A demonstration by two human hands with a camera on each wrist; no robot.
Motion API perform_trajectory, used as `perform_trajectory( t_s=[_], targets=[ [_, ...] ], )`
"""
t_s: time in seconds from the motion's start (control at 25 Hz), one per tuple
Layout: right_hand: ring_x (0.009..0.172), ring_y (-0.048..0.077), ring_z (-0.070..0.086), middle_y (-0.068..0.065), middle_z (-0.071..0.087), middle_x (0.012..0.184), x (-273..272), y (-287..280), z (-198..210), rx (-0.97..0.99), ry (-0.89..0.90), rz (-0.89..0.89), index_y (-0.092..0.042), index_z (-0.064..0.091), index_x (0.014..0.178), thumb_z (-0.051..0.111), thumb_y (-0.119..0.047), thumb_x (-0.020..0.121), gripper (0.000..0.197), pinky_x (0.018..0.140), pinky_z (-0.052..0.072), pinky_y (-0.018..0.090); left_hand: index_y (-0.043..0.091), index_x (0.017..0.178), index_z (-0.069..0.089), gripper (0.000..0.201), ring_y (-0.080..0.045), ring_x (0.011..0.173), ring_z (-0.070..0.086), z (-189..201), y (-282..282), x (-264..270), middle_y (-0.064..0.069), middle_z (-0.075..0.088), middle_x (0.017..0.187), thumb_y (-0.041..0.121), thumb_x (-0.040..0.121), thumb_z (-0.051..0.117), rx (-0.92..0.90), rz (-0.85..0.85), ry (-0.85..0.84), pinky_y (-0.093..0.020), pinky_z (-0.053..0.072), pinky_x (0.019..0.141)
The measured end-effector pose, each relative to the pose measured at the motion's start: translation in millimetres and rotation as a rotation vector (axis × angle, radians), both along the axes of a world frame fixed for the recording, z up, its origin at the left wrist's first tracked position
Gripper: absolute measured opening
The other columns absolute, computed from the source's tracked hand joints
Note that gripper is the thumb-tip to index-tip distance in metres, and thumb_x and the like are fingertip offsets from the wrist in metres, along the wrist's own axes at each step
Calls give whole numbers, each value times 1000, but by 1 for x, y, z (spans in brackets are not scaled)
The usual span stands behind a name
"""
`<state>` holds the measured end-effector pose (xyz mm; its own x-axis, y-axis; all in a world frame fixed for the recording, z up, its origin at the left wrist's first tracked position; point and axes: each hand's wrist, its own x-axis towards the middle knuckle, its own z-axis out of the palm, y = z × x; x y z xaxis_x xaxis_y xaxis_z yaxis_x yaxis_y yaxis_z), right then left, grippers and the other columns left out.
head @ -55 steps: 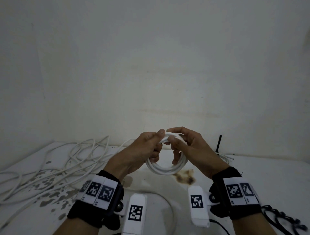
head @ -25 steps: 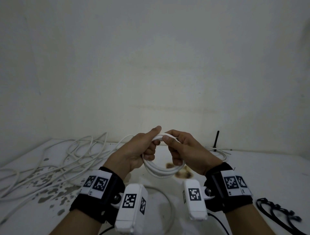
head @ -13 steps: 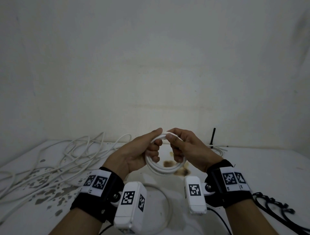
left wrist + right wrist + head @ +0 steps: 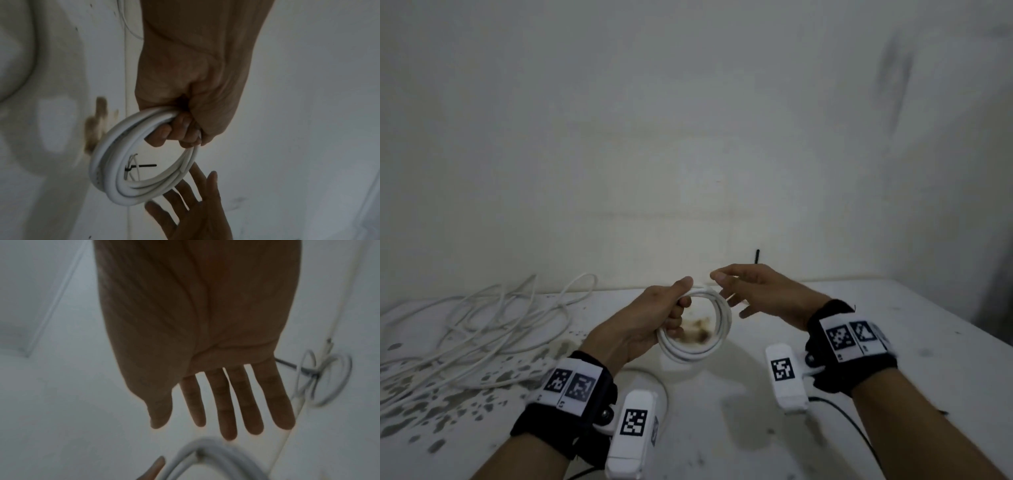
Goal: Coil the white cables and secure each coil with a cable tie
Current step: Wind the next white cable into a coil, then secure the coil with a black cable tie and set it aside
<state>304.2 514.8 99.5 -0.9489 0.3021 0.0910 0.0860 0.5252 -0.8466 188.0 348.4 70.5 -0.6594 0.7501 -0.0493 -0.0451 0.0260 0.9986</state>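
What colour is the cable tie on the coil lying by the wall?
Black cable tie, clearest in the left wrist view.

No words, brands or numbers can be read. The only signs are black-and-white square code patterns: two on the left wristband [image 4: 570, 383], two on the right wristband [image 4: 854, 337], and one each on the left wrist camera [image 4: 633, 422] and the right wrist camera [image 4: 783, 369].
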Motion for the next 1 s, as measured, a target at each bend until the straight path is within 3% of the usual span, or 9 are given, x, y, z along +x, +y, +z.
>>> perform_trajectory(
  t_s=[0.16,0.36,0.44,0.56,0.64,0.84,1.0],
  targets=[
    [74,16,66,4,71,91,57,47,17,390,-406,-55,-17,70,110,49,-51,100,41,69,58,30,12,74,49,38,-10,46,21,-6,38,25,6,23,54,40,100,52,-15,-47,-6,-22,29,43],
    [63,19,64,3,69,82,109,88,3,547,-726,-104,-15,72,100,54,-44,99,35,60,55,28,11,77,51,37,-10,44,23,-13,81,56,6,25,53,40,100,52,-37,-75,-29,-24,30,44],
    [59,18,63,1,69,76,115,91,-7,612,-755,-118,-11,73,101,58,-43,97,35,55,53,25,11,76,51,37,-10,44,24,-15,95,65,6,26,52,40,100,52,-34,-78,-46,-24,30,45],
    [49,14,55,-1,60,58,111,88,-25,689,-719,-140,-3,74,99,64,-41,94,39,67,54,29,11,76,50,37,-11,44,22,-19,108,77,6,24,53,38,101,51,-25,-89,-87,-25,28,47],
    [44,15,49,-2,53,48,105,87,-34,706,-718,-151,-2,72,88,67,-38,92,36,64,49,28,12,76,49,36,-11,45,20,-22,111,82,6,22,54,38,101,51,-14,-95,-109,-26,28,48],
    [45,18,47,4,53,56,97,85,-41,738,-716,-186,-8,60,72,69,-27,89,27,52,43,23,12,78,50,36,-12,47,20,-32,117,85,6,22,55,40,100,52,-23,-114,-135,-26,29,48],
    [59,22,56,6,58,68,98,84,-47,691,-735,-269,-9,52,67,68,-20,88,29,63,52,30,11,78,51,36,-12,47,21,-33,118,84,5,23,56,41,100,52,-34,-121,-132,-26,30,48]
  ],
)
